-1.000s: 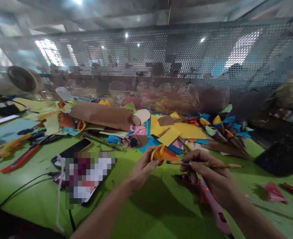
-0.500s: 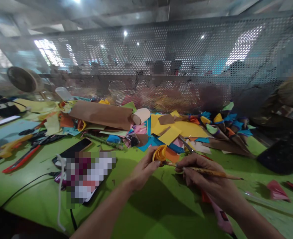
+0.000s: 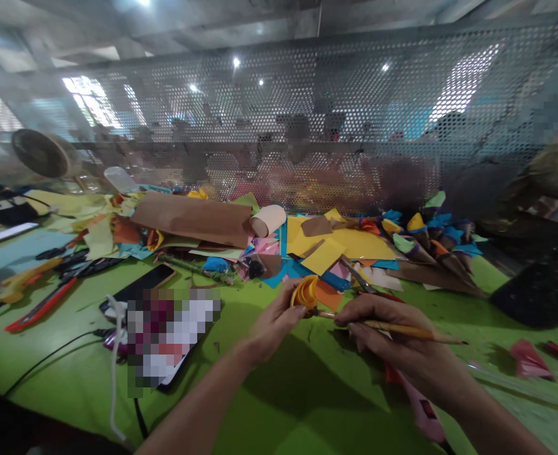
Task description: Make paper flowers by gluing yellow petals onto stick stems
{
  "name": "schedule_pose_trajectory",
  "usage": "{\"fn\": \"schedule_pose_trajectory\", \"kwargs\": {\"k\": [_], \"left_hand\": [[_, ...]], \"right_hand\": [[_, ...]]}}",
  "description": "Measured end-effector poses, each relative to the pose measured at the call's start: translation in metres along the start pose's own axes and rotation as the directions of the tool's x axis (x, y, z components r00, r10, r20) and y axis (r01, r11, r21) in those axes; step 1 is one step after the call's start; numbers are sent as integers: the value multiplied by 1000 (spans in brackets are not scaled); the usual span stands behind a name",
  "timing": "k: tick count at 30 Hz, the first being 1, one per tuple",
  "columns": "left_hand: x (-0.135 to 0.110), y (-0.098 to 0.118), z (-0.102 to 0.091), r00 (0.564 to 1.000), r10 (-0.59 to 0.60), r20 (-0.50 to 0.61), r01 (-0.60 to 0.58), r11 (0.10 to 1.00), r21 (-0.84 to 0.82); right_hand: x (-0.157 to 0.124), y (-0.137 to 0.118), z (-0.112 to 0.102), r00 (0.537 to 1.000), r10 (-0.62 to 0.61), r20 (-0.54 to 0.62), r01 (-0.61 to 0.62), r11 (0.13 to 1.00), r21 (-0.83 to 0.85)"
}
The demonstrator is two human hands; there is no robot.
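My left hand (image 3: 275,323) is closed around a coiled yellow-orange paper flower (image 3: 308,293), pinching it between thumb and fingers above the green table (image 3: 302,417). My right hand (image 3: 395,328) grips a wooden-handled paintbrush (image 3: 404,330) like a pen, its pointed handle end sticking out to the right. The brush's working end meets the lower edge of the flower; whether it touches or only lies close is hard to tell. Just behind the right fingers are scissors (image 3: 357,277), partly hidden. A pink glue gun (image 3: 423,411) lies beneath my right forearm.
Coloured paper pieces (image 3: 326,256) and a brown sheet (image 3: 193,218) cover the back. Several paper cones (image 3: 442,249) stand at the right rear. Phones (image 3: 139,287), a cutter (image 3: 46,306) and a yellow glue gun (image 3: 30,281) lie left. A perforated screen (image 3: 269,120) rises behind.
Both hands keep their holds. The paintbrush has shifted very slightly, its handle end a little lower and further right. The left hand and flower stay nearly still.
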State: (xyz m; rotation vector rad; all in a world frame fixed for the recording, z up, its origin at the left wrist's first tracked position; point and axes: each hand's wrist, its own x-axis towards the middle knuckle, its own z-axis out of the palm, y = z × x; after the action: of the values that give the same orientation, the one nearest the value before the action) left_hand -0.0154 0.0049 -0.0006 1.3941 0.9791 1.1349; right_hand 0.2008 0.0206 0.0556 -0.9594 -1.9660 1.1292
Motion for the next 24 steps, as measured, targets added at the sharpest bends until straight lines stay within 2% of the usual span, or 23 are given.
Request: {"fn": "schedule_pose_trajectory", "kwargs": {"k": [10,15,24], "left_hand": [[0,-1,1,998,21,54,-19,998,-53],[1,-4,1,1000,-18,9,18,997,-71],[1,-5,0,999,-47,8,47,999,-20]], "right_hand": [[-2,-4,-8,997,-19,80,25,998,-65],[-3,-2,-9,999,-12,39,13,999,-39],[-4,-6,-7,999,-36,-8,36,998,-50]]}}
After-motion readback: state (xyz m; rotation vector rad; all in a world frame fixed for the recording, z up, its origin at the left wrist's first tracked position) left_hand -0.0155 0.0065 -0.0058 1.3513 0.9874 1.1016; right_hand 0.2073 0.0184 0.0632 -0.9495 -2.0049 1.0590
